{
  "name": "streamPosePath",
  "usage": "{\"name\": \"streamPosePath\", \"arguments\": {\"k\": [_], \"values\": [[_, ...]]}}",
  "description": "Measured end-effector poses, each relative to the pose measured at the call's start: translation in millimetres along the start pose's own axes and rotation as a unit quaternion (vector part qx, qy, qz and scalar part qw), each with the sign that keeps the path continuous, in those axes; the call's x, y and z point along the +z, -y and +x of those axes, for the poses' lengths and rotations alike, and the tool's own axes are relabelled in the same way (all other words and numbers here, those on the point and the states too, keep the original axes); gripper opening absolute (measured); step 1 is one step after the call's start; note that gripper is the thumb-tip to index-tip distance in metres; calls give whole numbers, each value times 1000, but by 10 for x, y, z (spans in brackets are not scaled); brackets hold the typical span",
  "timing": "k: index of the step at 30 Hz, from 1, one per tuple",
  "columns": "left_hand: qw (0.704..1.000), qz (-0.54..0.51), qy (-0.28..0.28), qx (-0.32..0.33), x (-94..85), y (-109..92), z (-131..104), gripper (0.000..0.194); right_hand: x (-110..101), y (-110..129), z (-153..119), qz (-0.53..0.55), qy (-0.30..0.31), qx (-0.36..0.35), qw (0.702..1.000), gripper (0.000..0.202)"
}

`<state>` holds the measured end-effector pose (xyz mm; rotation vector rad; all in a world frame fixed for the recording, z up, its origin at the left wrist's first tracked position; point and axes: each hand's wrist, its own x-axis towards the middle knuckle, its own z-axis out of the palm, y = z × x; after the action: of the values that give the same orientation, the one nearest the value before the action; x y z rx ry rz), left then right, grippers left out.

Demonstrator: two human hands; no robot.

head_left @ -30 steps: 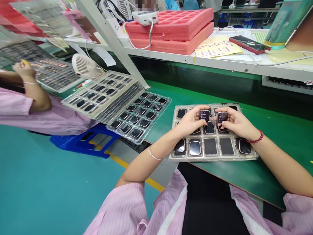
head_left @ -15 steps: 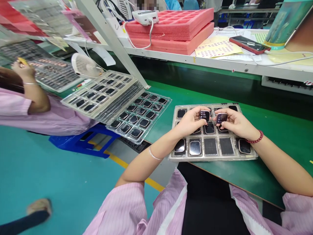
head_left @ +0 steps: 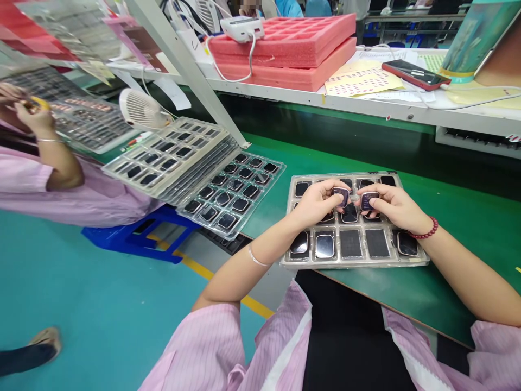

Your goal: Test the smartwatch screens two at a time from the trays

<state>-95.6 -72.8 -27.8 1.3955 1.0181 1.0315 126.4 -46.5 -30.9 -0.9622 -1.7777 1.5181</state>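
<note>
My left hand [head_left: 321, 203] pinches a square watch face [head_left: 340, 197] between thumb and fingers. A second watch face [head_left: 368, 201] with small text on its lit screen is gripped by my right hand [head_left: 393, 205]. Both are held side by side over a clear plastic tray [head_left: 354, 263] on the green bench. Dark square watch faces fill many of its pockets. In the front row, two middle pockets [head_left: 364, 243] hold no watch face, and one watch face [head_left: 407, 243] sits at the right end. My hands hide part of the middle row.
Left of my tray lie another tray of watch faces [head_left: 230, 220] and a tray stack [head_left: 163, 157], with a small fan [head_left: 142, 108] behind. A shelf carries red foam [head_left: 280, 54] and a phone [head_left: 415, 74]. A co-worker's hand [head_left: 38, 117] is at far left.
Both watch faces have tilted slightly in my hands, and their screens now look lit purple. The co-worker's hand moved left, and a foot on the floor shifted left.
</note>
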Motion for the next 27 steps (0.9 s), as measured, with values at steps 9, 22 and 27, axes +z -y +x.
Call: {"name": "streamPosePath", "arguments": {"k": [9,22,27], "values": [[1000,1,0,1,8,-9,-5,21,1,-4,3,8,2,12,1000,27],[1000,7,2,-1,-1,-10,-6,20,-1,-11,2,9,6,10,1000,26],[1000,12,-7,5,-2,3,-6,26,3,-22,6,-7,0,-14,1000,30]]}}
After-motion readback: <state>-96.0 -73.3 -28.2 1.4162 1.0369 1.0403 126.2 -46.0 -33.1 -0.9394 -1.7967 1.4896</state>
